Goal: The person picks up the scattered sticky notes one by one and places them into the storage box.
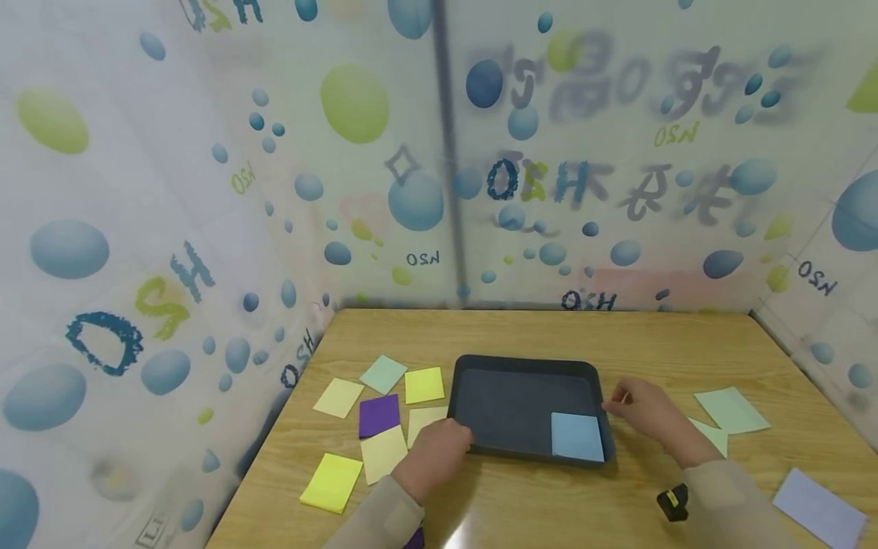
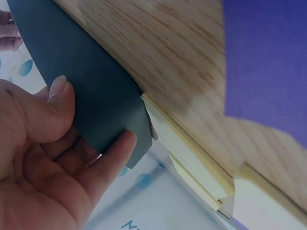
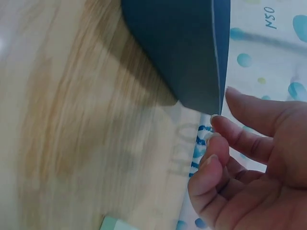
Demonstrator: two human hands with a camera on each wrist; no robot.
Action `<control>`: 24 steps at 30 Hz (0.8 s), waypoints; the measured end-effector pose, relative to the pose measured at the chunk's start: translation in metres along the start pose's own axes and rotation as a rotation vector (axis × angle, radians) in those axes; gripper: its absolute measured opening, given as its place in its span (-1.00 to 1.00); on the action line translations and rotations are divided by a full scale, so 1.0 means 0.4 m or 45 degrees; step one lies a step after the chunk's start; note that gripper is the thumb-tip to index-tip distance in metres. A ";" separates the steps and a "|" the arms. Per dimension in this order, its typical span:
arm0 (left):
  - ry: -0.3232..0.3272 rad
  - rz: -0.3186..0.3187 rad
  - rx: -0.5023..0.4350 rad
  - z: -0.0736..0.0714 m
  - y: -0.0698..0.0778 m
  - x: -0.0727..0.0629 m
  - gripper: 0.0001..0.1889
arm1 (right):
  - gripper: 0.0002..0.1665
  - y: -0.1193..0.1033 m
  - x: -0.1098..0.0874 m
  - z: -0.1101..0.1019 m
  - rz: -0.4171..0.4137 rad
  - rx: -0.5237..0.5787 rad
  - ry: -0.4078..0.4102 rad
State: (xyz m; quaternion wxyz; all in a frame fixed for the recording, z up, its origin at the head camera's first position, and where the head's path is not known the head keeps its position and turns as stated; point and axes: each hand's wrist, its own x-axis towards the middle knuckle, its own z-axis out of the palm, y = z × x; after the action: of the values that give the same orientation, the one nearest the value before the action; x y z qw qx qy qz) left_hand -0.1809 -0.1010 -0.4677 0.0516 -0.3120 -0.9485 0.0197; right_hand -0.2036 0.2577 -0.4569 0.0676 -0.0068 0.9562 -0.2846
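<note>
A dark grey shallow tray (image 1: 507, 404) stands on the wooden table, with a square light blue sticky note pad (image 1: 578, 437) lying in its near right corner. My left hand (image 1: 435, 455) grips the tray's left rim near the front corner; in the left wrist view its thumb (image 2: 61, 103) lies over the edge, with the fingers on the outer wall. At the right side, my right hand (image 1: 645, 415) pinches the rim between thumb (image 3: 249, 110) and index fingertip, its other fingers curled below. Beside the left hand lies a cream sticky note pad (image 1: 384, 454).
Left of the tray lie yellow pads (image 1: 331, 483), a purple pad (image 1: 379, 416), a pale green pad (image 1: 383, 374) and other cream ones. To the right are green pads (image 1: 732, 410), a lilac pad (image 1: 819, 507) and a small black object (image 1: 673, 503). Patterned curtains (image 1: 384, 252) enclose the table.
</note>
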 end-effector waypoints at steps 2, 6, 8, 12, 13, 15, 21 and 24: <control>-0.004 -0.002 0.000 0.000 0.001 0.001 -0.85 | -0.71 0.010 -0.008 -0.007 0.013 -0.001 -0.002; -0.008 0.000 0.007 -0.001 0.002 0.002 -0.85 | -0.67 0.034 -0.025 -0.021 0.025 0.004 -0.010; -0.007 0.000 0.008 -0.002 0.003 0.001 -0.85 | -0.68 0.049 -0.032 -0.026 0.028 -0.003 -0.011; 0.009 -0.001 0.006 -0.004 0.000 -0.003 -0.84 | -0.67 0.075 -0.041 -0.030 0.026 -0.022 -0.013; 0.011 0.000 0.005 -0.003 0.000 -0.004 -0.84 | -0.67 0.080 -0.043 -0.031 0.021 -0.030 -0.009; 0.019 0.002 0.007 0.000 -0.002 -0.003 -0.84 | -0.68 0.090 -0.046 -0.034 0.015 -0.029 -0.004; 0.025 0.000 0.020 0.009 -0.002 -0.001 -0.85 | -0.64 0.128 -0.056 -0.043 0.025 -0.016 -0.005; 0.027 0.002 0.021 0.011 -0.003 0.000 -0.85 | -0.63 0.150 -0.062 -0.047 0.024 -0.027 0.001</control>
State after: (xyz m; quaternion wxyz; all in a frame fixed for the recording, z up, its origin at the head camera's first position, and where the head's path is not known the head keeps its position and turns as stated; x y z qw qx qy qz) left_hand -0.1820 -0.1019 -0.4718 0.0642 -0.3125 -0.9474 0.0243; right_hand -0.1801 0.3195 -0.4711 0.0699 0.0017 0.9592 -0.2738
